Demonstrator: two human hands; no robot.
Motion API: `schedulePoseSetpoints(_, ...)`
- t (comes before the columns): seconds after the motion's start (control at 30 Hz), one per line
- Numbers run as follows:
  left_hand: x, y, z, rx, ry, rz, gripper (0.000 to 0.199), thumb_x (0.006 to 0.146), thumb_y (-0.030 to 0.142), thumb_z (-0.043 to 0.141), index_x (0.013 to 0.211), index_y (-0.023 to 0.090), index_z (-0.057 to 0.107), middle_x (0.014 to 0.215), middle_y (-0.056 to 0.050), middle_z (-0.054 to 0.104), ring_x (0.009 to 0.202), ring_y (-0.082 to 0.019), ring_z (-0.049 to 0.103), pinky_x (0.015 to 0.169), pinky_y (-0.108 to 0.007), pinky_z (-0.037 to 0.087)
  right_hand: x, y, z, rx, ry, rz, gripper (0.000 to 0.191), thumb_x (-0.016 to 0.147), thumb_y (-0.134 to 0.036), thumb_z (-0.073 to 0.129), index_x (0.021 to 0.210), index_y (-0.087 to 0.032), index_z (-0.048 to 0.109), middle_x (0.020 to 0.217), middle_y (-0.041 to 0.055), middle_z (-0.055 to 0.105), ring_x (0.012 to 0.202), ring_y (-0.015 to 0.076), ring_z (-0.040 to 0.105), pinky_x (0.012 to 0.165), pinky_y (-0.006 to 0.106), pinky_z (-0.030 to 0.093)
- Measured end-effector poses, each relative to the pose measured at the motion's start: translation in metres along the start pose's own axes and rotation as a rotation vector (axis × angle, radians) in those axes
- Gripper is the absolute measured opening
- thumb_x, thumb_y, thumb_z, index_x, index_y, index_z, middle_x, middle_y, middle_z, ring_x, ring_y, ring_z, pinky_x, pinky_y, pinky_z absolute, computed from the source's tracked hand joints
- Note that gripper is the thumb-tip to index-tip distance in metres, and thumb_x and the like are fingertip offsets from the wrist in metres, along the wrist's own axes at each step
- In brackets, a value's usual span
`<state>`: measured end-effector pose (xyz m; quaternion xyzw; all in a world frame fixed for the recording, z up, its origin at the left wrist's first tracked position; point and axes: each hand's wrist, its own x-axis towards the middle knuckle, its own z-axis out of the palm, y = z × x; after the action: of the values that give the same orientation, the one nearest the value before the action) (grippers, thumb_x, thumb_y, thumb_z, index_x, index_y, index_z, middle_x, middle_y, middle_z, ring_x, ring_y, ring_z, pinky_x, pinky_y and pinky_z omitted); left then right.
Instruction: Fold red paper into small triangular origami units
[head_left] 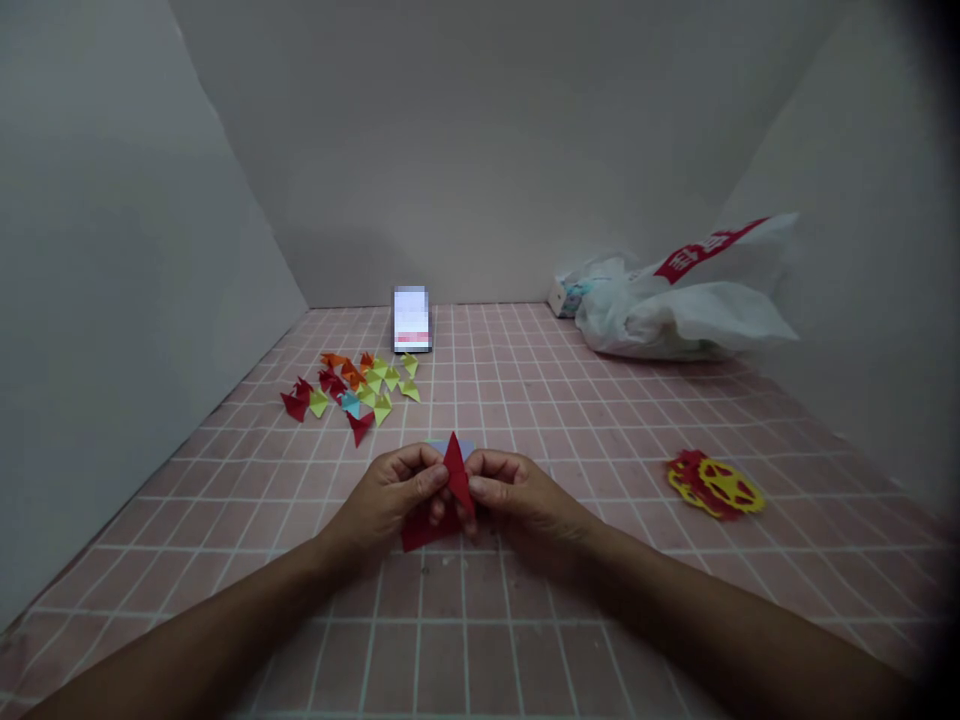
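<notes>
A folded piece of red origami paper (456, 470), narrow and pointed at the top, is held upright between my two hands. My left hand (397, 485) pinches its left edge between thumb and fingers. On the opposite edge, the thumb and fingers of my right hand (517, 490) are closed in the same way. Below and behind the fingers lies a flat red paper sheet (421, 530), partly covered by my left hand. A pale bluish paper (454, 446) shows just behind the folded piece, mostly hidden.
Several small folded paper cranes (360, 390) in red, orange, yellow and blue sit at the left. A lit phone (412, 320) leans upright at the back. White plastic bags (675, 310) lie back right, and yellow and red cut-outs (716, 485) lie at the right. Walls enclose the tiled surface.
</notes>
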<state>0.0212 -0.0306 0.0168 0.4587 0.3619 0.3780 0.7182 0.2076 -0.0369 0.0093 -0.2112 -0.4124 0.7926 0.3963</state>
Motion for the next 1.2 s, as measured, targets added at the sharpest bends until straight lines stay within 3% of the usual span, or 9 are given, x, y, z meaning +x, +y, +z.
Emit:
schedulePoseSetpoints(0.4, 0.0004, 0.0024, 0.0006, 0.069, 0.038, 0.017, 0.033, 0.082, 0.044, 0.073, 0.076, 0.016, 0.056, 0.056, 0.004, 0.058, 0.051, -0.009, 0.054, 0.056, -0.022, 0.038, 0.0, -0.0027, 0.0004, -0.032, 0.042, 0.016, 0.022, 0.081, -0.033, 0.075, 0.081, -0.016, 0.062, 0.072, 0.0018, 0.067, 0.063, 0.0116, 0.055, 0.066, 0.027, 0.039)
schedulePoseSetpoints(0.63, 0.0009, 0.0077, -0.0018, 0.267, 0.128, 0.116, 0.031, 0.084, 0.042, 0.07, 0.074, 0.016, 0.058, 0.057, 0.004, 0.058, 0.053, -0.009, 0.048, 0.055, -0.021, 0.035, 0.0007, -0.0041, 0.0027, -0.054, 0.167, -0.012, 0.021, 0.077, -0.028, 0.077, 0.081, -0.017, 0.059, 0.067, -0.0025, 0.064, 0.057, 0.0097, 0.055, 0.06, 0.024, 0.04)
schedulePoseSetpoints(1.2, 0.0016, 0.0085, 0.0014, 0.287, 0.144, 0.076, 0.031, 0.083, 0.043, 0.069, 0.073, 0.017, 0.056, 0.057, 0.004, 0.056, 0.052, -0.01, 0.048, 0.056, -0.023, 0.036, 0.0012, -0.0032, -0.0022, -0.168, 0.165, 0.017, 0.021, 0.081, -0.034, 0.072, 0.075, -0.016, 0.062, 0.064, -0.0012, 0.061, 0.058, 0.0101, 0.051, 0.061, 0.027, 0.035)
